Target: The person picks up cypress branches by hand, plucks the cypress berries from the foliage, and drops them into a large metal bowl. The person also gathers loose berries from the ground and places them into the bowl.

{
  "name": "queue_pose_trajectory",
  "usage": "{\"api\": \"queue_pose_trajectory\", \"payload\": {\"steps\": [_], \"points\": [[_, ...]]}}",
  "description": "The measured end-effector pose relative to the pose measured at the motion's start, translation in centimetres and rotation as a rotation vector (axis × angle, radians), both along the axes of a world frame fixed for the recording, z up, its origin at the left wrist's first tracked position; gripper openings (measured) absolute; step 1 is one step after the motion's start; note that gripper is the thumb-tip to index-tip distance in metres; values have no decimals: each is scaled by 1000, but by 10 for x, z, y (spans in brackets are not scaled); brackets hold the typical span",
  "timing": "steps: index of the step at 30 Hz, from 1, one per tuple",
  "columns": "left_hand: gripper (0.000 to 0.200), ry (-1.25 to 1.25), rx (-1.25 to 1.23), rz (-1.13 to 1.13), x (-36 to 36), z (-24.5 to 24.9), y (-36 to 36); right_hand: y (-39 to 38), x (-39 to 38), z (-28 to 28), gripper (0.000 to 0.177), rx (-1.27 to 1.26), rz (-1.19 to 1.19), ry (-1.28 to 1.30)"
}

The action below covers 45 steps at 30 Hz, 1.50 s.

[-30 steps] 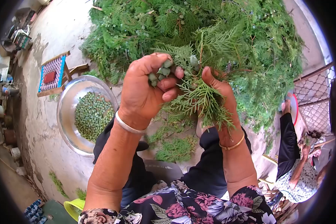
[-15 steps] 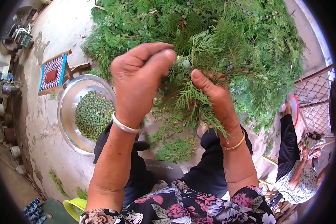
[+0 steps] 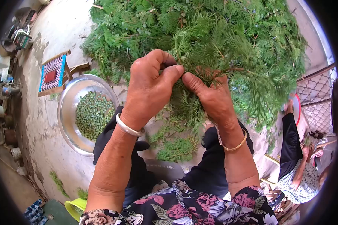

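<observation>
My right hand [image 3: 216, 99], with a gold bracelet at the wrist, is closed around a leafy evergreen branch [image 3: 189, 112]. Its flat, feathery sprays hang below the fingers and stick out to the right. My left hand [image 3: 148, 88], wearing a silver bangle, is pinched thumb to finger right beside the right thumb. Whatever sits between its fingertips is hidden. To the left, a wide metal bowl [image 3: 65, 122] holds a heap of small round green cones [image 3: 92, 116]. Beyond both hands lies a large pile of cut evergreen branches [image 3: 139, 32].
A woven-seat stool [image 3: 54, 73] with a red patch stands behind the bowl. Loose green clippings [image 3: 178, 150] lie between my feet. At lower left is a yellow-green container [image 3: 75, 208]. Another person [image 3: 300, 180] sits at the right, near a metal lattice [image 3: 317, 103].
My left hand has moved right and slightly down, so its pinched fingers now meet the branch beside my right thumb. My right hand has shifted slightly left with the branch.
</observation>
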State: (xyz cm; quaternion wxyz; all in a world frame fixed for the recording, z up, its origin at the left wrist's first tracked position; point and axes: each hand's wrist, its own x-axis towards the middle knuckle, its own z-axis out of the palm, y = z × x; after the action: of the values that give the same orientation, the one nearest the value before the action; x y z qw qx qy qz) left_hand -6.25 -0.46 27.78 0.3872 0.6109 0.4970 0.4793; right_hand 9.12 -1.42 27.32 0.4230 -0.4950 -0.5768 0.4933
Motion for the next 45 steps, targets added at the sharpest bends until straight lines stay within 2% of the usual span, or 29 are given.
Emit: {"api": "queue_pose_trajectory", "payload": {"steps": [2,3,4,5,7,9,11,15,17,19,20,21,22,23,25,26,27,29,31,33,35,37,38,39,41,43,45], "points": [[10,-54,-86,12,-1,8,-1,-1,0,0,20,14,-43,133],[10,-309,-249,-55,-4,12,-1,0,1,2,20,14,-43,133],[10,-564,-412,-123,-5,13,-1,0,3,6,18,-101,-37,247],[10,-564,-413,-123,-5,12,-1,0,5,7,16,-217,-31,361],[10,-838,-538,-210,-4,7,-1,0,5,4,15,-288,-30,452],[11,-912,-564,-225,-2,2,0,0,4,3,15,-358,-28,543],[12,-986,-587,-240,-1,-3,1,-1,3,4,16,-551,-45,696],[13,-1000,-548,-291,-1,-4,1,-1,8,0,18,-550,-49,636],[14,-959,-557,-314,-2,-3,0,-2,10,6,20,-500,72,713],[13,-1060,-575,-380,-2,-5,-1,-2,11,3,21,-462,59,671],[13,-1060,-575,-380,-2,-7,-1,-1,13,2,21,-517,81,744],[13,-1149,-568,-472,-2,-8,-1,0,14,0,21,-570,102,817],[14,-1237,-561,-566,-1,-10,-1,1,15,-4,23,-527,99,774],[14,-1237,-559,-567,-1,-11,-1,1,15,-2,23,-525,100,773],[17,-1384,-640,-438,-1,-12,3,1,11,7,23,-553,-34,810],[19,-1486,-642,-543,-6,-16,7,2,11,7,22,-457,-106,795],[19,-1485,-638,-545,-6,-13,8,4,13,3,22,-453,-104,795],[20,-1470,-585,-396,-6,-7,9,9,20,-8,20,-288,-86,615],[18,-1435,-565,-448,-9,-7,8,6,19,-4,23,-251,-99,562],[16,-1308,-565,-138,-8,-10,6,5,19,-1,21,-136,-115,334],[13,-1273,-577,-166,-7,-7,4,3,16,-2,24,-134,-151,292],[12,-800,-556,-4,-3,2,2,1,13,-3,27,-131,-188,249],[11,-682,-452,-56,-4,-1,-1,1,12,-2,28,-127,-177,255],[11,-682,-452,-56,-4,0,-3,1,11,-1,28,-122,-165,261],[14,-342,-282,-35,-2,6,-6,3,12,2,28,-110,-127,263],[15,-353,-250,-32,2,7,-7,3,11,2,28,-101,-87,265],[17,-362,-219,-30,2,10,-9,2,9,1,24,-61,-217,123]]}}
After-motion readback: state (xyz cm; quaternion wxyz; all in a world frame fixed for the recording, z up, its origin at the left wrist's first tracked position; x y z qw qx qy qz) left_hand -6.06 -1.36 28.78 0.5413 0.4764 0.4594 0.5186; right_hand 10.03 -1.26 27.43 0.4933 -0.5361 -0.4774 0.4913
